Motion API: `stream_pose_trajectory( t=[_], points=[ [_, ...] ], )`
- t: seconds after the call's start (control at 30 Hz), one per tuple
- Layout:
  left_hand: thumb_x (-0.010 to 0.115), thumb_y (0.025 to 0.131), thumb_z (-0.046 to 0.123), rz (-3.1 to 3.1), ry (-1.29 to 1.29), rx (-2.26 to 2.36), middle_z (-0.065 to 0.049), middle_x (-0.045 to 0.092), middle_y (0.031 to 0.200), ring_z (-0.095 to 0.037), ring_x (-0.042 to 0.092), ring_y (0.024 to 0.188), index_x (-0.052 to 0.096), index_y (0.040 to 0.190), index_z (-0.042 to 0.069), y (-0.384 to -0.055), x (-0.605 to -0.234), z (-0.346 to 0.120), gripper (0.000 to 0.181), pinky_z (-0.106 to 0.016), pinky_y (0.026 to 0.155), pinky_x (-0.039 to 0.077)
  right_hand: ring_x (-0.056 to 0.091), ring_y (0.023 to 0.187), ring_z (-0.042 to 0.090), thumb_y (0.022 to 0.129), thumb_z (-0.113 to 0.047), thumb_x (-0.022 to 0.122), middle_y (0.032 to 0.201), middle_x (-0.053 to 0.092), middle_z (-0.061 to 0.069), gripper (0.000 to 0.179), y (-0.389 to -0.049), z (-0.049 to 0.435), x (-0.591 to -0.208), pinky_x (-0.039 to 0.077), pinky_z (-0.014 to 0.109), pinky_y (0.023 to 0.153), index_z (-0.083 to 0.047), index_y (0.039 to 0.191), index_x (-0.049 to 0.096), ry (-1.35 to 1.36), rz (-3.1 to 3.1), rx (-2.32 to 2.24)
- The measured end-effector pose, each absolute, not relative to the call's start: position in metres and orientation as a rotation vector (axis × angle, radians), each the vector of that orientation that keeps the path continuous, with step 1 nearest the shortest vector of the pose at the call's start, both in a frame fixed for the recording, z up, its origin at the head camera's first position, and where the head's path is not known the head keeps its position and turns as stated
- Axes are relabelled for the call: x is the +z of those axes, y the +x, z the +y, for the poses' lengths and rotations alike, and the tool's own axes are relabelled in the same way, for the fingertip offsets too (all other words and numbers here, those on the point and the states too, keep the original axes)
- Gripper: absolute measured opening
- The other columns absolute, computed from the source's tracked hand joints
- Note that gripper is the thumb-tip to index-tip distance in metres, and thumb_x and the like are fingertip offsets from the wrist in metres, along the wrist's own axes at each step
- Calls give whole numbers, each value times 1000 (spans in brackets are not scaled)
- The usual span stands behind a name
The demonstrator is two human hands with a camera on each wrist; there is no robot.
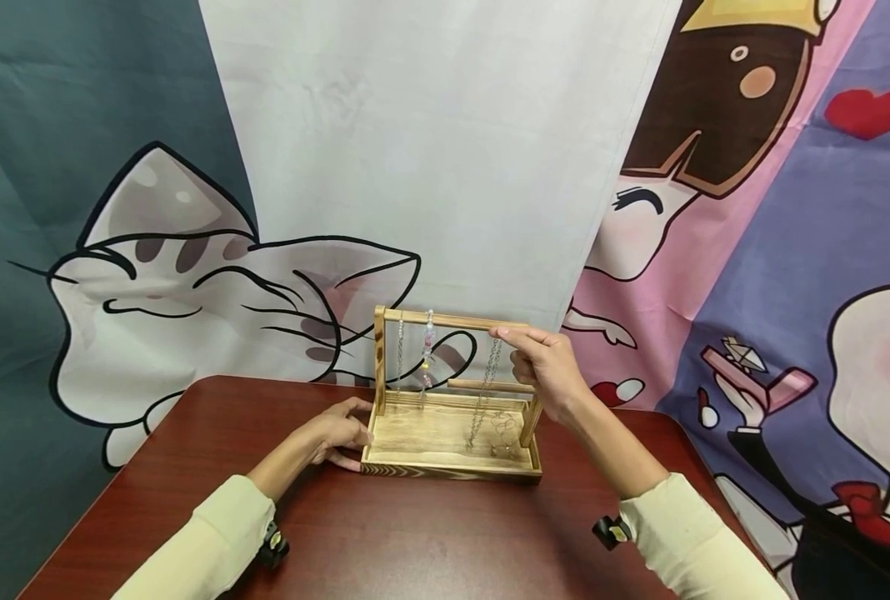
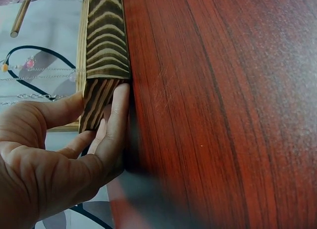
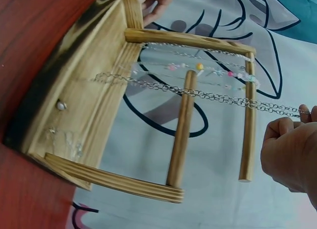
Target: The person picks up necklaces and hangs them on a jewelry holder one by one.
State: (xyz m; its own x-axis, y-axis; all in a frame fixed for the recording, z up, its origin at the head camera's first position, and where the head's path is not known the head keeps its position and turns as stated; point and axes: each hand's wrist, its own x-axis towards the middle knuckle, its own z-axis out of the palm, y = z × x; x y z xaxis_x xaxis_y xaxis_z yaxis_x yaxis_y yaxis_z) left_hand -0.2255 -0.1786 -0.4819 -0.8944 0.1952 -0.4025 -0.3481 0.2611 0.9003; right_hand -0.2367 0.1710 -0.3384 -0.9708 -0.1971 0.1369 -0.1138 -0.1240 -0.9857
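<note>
On the left, the person's left hand (image 1: pixel 337 432) rests on the reddish-brown wooden bench (image 1: pixel 415 533) and grips the left end of the scorched pale-wood jewellery stand (image 1: pixel 452 454), thumb on the inner side and fingers along its outer edge, steadying it. On the stand's top rail hang a thin chain and a pastel beaded strand (image 1: pixel 427 354) near the left post. Further right, the right hand (image 1: pixel 546 371) pinches a silver link chain (image 1: pixel 482 392) at that rail; its lower end trails onto the tray floor. I judge this the hanging step: next the chain needs draping over the rail, then a gentle release.
</note>
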Motion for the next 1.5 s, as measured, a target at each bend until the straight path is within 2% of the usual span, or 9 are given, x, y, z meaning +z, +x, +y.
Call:
stream_pose_trajectory(
  t=[0.17, 0.43, 0.67, 0.9, 1.07, 1.13, 1.3, 1.37, 1.5],
  points=[
    [68, 98, -8, 2097, -140, 1677, -26, 68, 126, -29, 76, 100, 40, 165, 5, -225, -483, -178, 74, -53, 76, 74, 30, 54, 3, 112, -11, 68, 75, 62, -10, 29, -238, 175, -329, 26, 19, 54, -26, 100, 90, -381, 2052, -2297],
    [68, 96, -8, 2111, -146, 1674, -24, 69, 122, -28, 76, 99, 41, 164, 4, -225, -485, -177, 75, -53, 75, 74, 28, 52, 3, 112, -10, 66, 57, 39, -10, 31, -241, 181, -315, 21, 22, 53, -25, 97, 89, -398, 2077, -2315],
    [68, 97, -8, 2119, -149, 1665, -24, 69, 122, -28, 76, 99, 41, 164, 5, -225, -486, -177, 74, -52, 74, 74, 30, 52, 3, 113, -12, 67, 67, 58, -10, 31, -244, 185, -302, 23, 20, 53, -26, 95, 89, -394, 2098, -2319],
    [68, 95, -8, 2130, -147, 1661, -24, 70, 121, -28, 76, 101, 41, 164, 4, -226, -489, -178, 75, -51, 73, 74, 29, 53, 4, 113, -14, 68, 59, 45, -9, 28, -248, 187, -290, 23, 22, 54, -25, 95, 88, -388, 2119, -2338],
    [68, 94, -8, 2127, -143, 1664, -24, 71, 121, -28, 76, 102, 41, 164, 4, -227, -489, -178, 76, -50, 72, 74, 29, 53, 4, 113, -14, 69, 65, 53, -10, 28, -252, 191, -282, 20, 23, 54, -23, 94, 88, -388, 2094, -2396],
    [67, 94, -8, 2125, -139, 1662, -24, 71, 121, -28, 76, 102, 40, 164, 4, -227, -488, -178, 76, -50, 73, 75, 28, 53, 5, 113, -13, 68, 73, 63, -9, 29, -254, 193, -278, 17, 26, 56, -22, 94, 88, -408, 2069, -2424],
    [67, 94, -9, 2117, -140, 1670, -24, 71, 120, -27, 77, 100, 40, 164, 4, -227, -487, -178, 76, -50, 73, 75, 19, 56, 11, 114, -12, 66, 62, 51, -10, 31, -259, 199, -267, 11, 32, 61, -20, 93, 87, -450, 2045, -2480],
    [68, 94, -9, 2115, -141, 1674, -24, 71, 120, -27, 76, 99, 40, 164, 4, -227, -487, -178, 75, -51, 73, 75, 16, 59, 14, 114, -12, 66, 56, 39, -10, 31, -260, 201, -263, 10, 33, 62, -20, 92, 87, -450, 2041, -2493],
    [68, 95, -9, 2112, -142, 1675, -24, 70, 121, -27, 77, 98, 41, 164, 4, -226, -484, -177, 75, -51, 73, 74, 14, 62, 16, 114, -14, 66, 55, 36, -10, 31, -264, 203, -255, 10, 32, 62, -19, 92, 87, -448, 2022, -2518]
  ],
)
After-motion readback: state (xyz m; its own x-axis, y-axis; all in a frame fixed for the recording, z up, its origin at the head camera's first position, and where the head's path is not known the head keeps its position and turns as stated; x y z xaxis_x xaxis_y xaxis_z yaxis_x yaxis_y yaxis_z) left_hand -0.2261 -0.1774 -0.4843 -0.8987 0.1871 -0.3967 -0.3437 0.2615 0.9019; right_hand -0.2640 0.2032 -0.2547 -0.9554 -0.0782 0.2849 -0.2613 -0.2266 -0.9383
